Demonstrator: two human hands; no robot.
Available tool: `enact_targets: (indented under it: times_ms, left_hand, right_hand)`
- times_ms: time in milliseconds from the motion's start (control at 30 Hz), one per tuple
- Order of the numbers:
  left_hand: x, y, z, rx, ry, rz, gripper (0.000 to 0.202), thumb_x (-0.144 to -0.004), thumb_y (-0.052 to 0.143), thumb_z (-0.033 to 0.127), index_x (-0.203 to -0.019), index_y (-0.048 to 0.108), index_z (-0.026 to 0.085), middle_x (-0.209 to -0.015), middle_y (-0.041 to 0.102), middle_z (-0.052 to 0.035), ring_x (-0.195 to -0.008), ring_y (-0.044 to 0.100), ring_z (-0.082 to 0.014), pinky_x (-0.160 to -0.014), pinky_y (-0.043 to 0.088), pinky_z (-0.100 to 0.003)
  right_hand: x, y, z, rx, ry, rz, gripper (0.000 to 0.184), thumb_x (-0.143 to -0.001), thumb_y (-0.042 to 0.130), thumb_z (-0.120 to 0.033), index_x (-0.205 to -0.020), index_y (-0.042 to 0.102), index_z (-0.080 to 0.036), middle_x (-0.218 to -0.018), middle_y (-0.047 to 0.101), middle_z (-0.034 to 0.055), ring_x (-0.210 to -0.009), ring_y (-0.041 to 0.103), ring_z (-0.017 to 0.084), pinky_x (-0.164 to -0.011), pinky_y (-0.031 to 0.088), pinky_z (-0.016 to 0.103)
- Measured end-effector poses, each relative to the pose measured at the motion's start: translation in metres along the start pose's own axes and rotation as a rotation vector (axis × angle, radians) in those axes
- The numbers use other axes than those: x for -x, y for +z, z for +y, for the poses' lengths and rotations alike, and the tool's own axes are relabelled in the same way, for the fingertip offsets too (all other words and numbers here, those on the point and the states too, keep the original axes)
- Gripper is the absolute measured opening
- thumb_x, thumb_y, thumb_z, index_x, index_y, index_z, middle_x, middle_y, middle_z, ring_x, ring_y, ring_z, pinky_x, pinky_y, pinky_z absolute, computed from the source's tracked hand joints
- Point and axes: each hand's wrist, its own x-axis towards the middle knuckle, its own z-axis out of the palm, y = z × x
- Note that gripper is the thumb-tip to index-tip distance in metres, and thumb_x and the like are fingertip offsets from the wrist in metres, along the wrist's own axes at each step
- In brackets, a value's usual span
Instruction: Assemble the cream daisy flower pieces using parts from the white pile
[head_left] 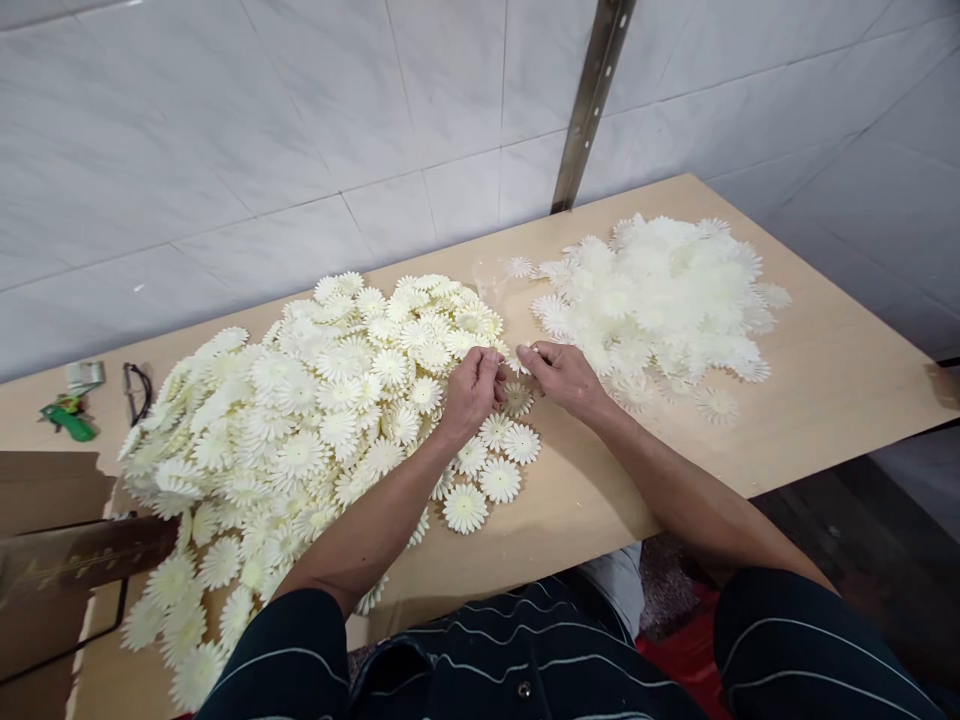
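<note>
Right hand [559,374] pinches a flower [519,364], dial centre. Left hand [472,388]: fingertips pressed together, contents unclear. Seemingly midway; cream heap [322,400], nine o'clock, paler heap [667,285], two; finished side uncertain.

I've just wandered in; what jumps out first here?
A big heap of cream flower shapes catches the eye first, sprawling over the left of the table. A smaller, whiter heap sits toward the right. Between them, the left hand and right hand nearly meet at a pale flower.
</note>
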Motion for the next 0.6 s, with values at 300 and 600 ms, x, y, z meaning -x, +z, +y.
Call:
enact_targets:
  times_ms: [300,600]
  left_hand:
    - [-0.0048,0.0028,0.0060,0.153,-0.177,-0.014,0.052,-0.098,0.072,0.071,-0.095,0.064,0.020,-0.077,0.065,0.0006,-0.050,0.061,-0.0113,-0.044,0.047,-0.024]
    - [-0.0049,0.0007,0.0041,0.158,-0.136,-0.027,0.054,-0.091,0.080,0.072,-0.090,0.065,0.020,-0.082,0.067,-0.0003,-0.053,0.061,-0.0096,-0.045,0.047,-0.022]
  right_hand:
    - [-0.0006,0.0070,0.0020,-0.296,0.061,0.008,0.059,-0.087,0.074,-0.081,-0.079,0.068,-0.023,-0.068,0.070,0.0034,-0.065,0.068,0.021,-0.068,0.056,0.035]
    - [-0.0028,0.0042,0.0050,-0.166,0.091,0.068,0.068,-0.079,0.076,-0.089,-0.070,0.066,-0.022,-0.057,0.061,0.0007,-0.057,0.053,0.017,-0.054,0.040,0.032]
